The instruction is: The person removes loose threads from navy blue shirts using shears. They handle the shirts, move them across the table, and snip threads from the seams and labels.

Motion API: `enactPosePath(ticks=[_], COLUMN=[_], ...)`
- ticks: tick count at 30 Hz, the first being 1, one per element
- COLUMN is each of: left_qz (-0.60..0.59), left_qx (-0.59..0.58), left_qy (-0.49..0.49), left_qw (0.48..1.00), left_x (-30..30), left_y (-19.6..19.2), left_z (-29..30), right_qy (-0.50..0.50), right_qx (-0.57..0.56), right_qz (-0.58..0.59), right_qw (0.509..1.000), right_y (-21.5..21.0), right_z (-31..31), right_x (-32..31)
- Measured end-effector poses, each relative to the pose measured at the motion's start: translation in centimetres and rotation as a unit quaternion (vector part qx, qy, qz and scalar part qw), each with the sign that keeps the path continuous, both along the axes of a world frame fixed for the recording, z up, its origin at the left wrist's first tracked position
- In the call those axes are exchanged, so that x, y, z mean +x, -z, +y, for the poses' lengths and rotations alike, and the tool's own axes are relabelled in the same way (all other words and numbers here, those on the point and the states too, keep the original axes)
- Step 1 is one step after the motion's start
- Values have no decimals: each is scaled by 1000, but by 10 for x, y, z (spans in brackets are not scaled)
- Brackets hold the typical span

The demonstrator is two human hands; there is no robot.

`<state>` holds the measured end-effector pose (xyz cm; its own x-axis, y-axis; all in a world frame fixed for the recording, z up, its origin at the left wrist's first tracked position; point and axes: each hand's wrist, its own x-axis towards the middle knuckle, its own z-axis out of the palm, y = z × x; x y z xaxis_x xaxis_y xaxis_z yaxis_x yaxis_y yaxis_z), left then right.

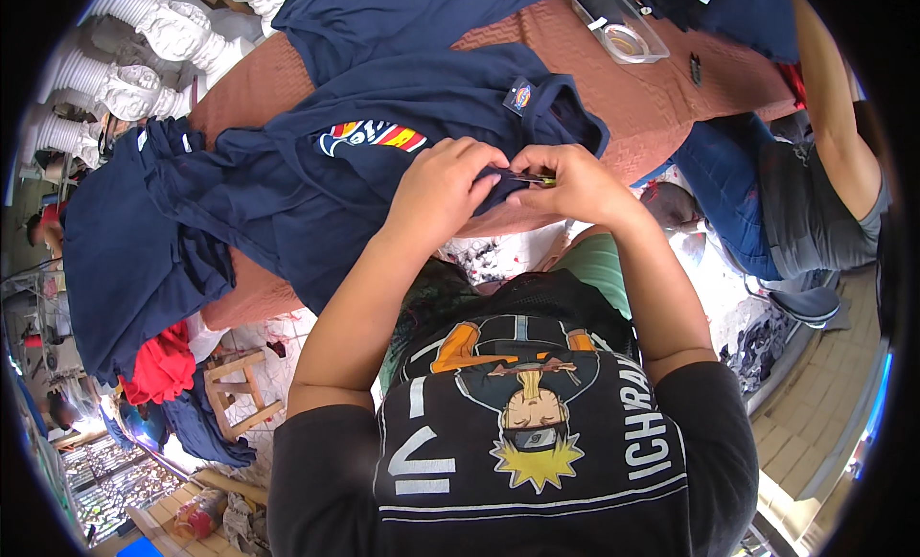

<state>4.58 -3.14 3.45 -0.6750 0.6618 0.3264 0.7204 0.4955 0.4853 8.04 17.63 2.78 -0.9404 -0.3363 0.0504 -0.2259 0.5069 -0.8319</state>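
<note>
A navy T-shirt (316,197) with a red, yellow and white print lies spread over the cloth-covered table, its collar towards the right and a hang tag (518,98) by the neck. My left hand (443,185) pinches a fold of this shirt near its lower right edge. Close beside it, my right hand (577,185) is closed around small thread snips (533,179), whose thin metal blades point left at the pinched fabric. The palm hides most of the snips' handle.
More navy garments (402,25) lie at the table's far side. A clear plastic box (621,30) with a tape roll stands at the back right, near a small dark tool (695,69). Another person (815,193) sits at the right. White columns (129,87) stand far left; a wooden stool (240,394) is lower left.
</note>
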Motion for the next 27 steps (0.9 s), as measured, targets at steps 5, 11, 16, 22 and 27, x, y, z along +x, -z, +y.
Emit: enactPosePath(ticks=[5,11,16,22,27], left_qz=[-110,-251,-174,-181,-230], left_qx=[62,162,107,86,135], left_qy=[-63,-57,-4,-26,-95], left_qw=[990,953,979,979,959], left_x=[-4,-8,-4,-4,-7], left_y=[-6,-13,-28,-30,-36], left_z=[-5,-11,-14,-12,-11], right_qy=[33,10,4,7,18], right_qx=[-104,-146,-141,-132,-118], right_qz=[-69,-55,-32,-37,-17], right_qw=[992,988,989,990,993], right_y=[0,-1,-3,-4,-8], right_z=[1,-2,-3,-4,-6], right_x=[-9,-12,-12,-10,-7])
